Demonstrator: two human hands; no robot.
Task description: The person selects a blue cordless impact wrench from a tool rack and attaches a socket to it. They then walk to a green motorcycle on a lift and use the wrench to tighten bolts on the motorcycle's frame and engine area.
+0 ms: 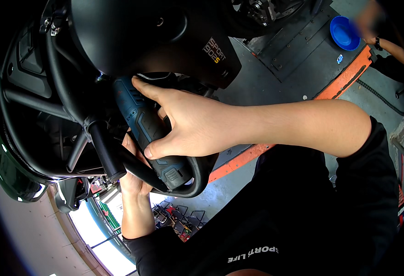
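My right hand (197,122) is wrapped round the body of a blue-and-black cordless power tool (151,124). Thumb and forefinger lie apart along its near side; the other fingers are mostly hidden behind it. The tool slants across a motorcycle, its upper end close to a bolt (100,77) under the black fuel tank (142,37). Whether it sits on the bolt is hidden. Below, my left hand (135,181) reaches up behind a black tubular crash bar (135,165), beside the tool's body. Tool and bar cover most of its fingers, so its grip does not show.
Black frame tubes (68,96) cross on the left, with one blunt tube end (114,170) sticking out near my left wrist. An orange-edged lift platform (344,76) runs beneath. On it stands a blue bowl (345,33), with another person's blurred hand (369,20) beside it.
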